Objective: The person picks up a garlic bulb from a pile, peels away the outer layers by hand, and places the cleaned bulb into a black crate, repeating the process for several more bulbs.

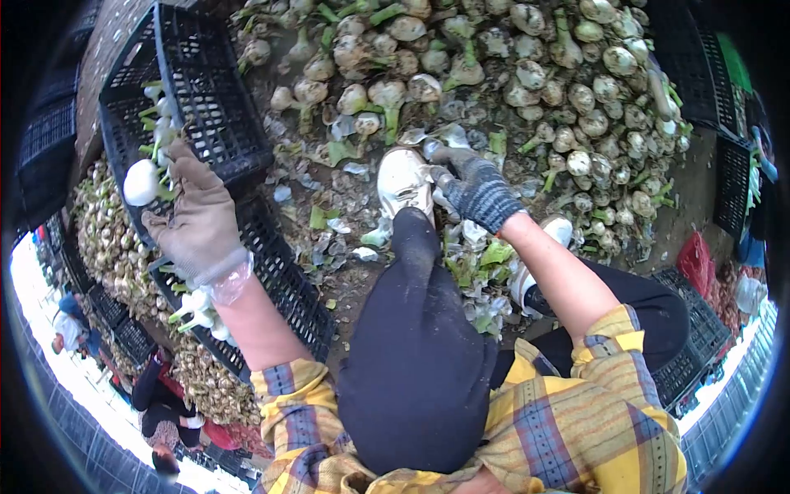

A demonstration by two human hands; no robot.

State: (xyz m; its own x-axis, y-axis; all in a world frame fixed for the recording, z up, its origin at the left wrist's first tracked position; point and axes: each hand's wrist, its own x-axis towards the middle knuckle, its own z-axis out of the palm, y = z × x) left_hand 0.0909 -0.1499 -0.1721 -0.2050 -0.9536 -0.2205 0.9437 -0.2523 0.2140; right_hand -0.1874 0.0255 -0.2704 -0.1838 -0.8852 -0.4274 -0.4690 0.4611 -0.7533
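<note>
My left hand (196, 216), in a dirty tan glove, is over the side of a black plastic crate (216, 107) with thumb and fingers apart. A clean white garlic bulb (141, 183) lies in the gap, its short stem pointing to the palm. More trimmed garlic (163, 132) with green stems is in the crate beyond the fingertips. My right hand (477, 188), in a grey-blue striped glove, is closed beside my white shoe (403, 177); I cannot tell what its curled fingers hold. Peeled skins and leaf scraps (337, 222) litter the ground around the shoe.
A large heap of soil-covered garlic (568, 107) spreads ahead and to the right. A second black crate (276, 272) with white garlic stands by my left forearm. More garlic piles (123, 239) and crates lie left. A red bag (696, 262) is right; people work at lower left.
</note>
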